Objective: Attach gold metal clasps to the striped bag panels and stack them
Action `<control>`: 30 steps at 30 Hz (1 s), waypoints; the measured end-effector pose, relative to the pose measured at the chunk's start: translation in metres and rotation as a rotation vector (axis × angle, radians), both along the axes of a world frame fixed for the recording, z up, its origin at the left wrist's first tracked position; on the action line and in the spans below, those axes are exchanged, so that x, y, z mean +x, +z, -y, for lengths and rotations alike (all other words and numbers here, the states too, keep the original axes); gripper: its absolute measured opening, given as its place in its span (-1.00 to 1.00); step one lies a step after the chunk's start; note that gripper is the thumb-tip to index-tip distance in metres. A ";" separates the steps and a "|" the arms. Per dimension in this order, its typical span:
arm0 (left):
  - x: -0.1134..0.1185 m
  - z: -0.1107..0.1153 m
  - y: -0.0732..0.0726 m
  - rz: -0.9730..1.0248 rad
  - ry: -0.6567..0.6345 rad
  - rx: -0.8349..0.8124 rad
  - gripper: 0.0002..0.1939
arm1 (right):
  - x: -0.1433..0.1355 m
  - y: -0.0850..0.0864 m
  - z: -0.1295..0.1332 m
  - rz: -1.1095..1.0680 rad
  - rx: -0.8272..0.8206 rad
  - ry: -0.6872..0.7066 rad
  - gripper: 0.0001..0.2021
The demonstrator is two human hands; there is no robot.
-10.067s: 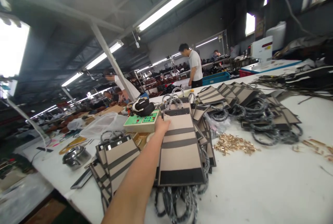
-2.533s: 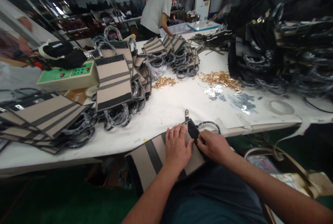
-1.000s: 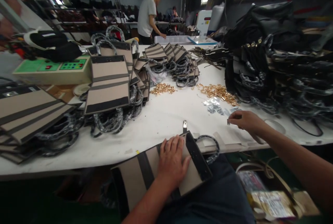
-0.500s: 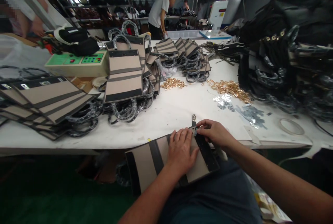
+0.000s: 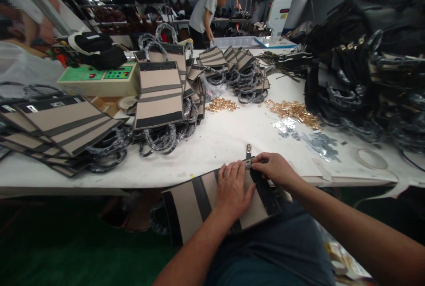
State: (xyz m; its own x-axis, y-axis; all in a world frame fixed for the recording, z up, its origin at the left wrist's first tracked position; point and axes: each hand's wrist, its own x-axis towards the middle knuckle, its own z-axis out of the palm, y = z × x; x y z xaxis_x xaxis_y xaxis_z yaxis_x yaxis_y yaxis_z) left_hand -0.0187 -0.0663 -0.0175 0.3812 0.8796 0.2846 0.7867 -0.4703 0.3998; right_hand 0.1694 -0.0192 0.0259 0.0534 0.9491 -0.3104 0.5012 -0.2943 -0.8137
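A beige and black striped bag panel [image 5: 184, 208] lies across my lap, its far edge against the table's front. My left hand [image 5: 234, 188] rests flat on it, fingers stretched out, pressing near the black end band. At that band's far corner, my right hand [image 5: 275, 170] pinches a small grey metal plate [image 5: 248, 166] with thumb and fingertips; the fingers partly cover it. Just beyond the corner, a dark strap tab with a gold-coloured metal clasp [image 5: 249, 148] sticks out over the table.
Gold metal fittings [image 5: 294, 113] and thin silver plates [image 5: 285, 126] lie in heaps on the white table [image 5: 212, 144]. Stacked handled panels [image 5: 159, 109] stand left, near a control box [image 5: 99, 80]. Black bags [image 5: 345, 82] are piled right, by a tape ring [image 5: 371, 159]. Co-workers stand beyond.
The small metal plate has gone from tilted to lying flatter against the panel's corner. Both hands stay almost where they were. The view has shifted slightly.
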 end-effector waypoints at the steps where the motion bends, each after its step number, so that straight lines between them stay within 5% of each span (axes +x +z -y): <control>1: 0.000 0.000 0.001 0.003 0.002 0.000 -0.33 | 0.000 0.001 -0.001 0.003 -0.006 0.001 -0.91; 13: 0.016 -0.024 -0.002 0.127 0.142 0.088 -0.83 | 0.006 0.001 -0.003 0.053 -0.005 0.042 -0.82; 21: 0.017 -0.025 -0.003 0.151 0.125 0.093 -0.84 | 0.017 0.006 0.009 0.021 -0.100 0.030 -0.81; 30: 0.016 -0.026 -0.004 0.172 0.119 0.106 -0.83 | 0.024 0.008 -0.014 -0.165 -0.231 0.146 -0.70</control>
State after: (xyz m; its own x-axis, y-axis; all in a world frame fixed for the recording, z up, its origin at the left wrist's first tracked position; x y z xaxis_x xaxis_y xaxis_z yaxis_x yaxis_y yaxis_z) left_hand -0.0031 -0.0403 -0.0214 0.2143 0.8773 0.4295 0.7635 -0.4247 0.4865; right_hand 0.1937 -0.0053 0.0343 -0.1470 0.8466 -0.5116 0.4188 -0.4153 -0.8075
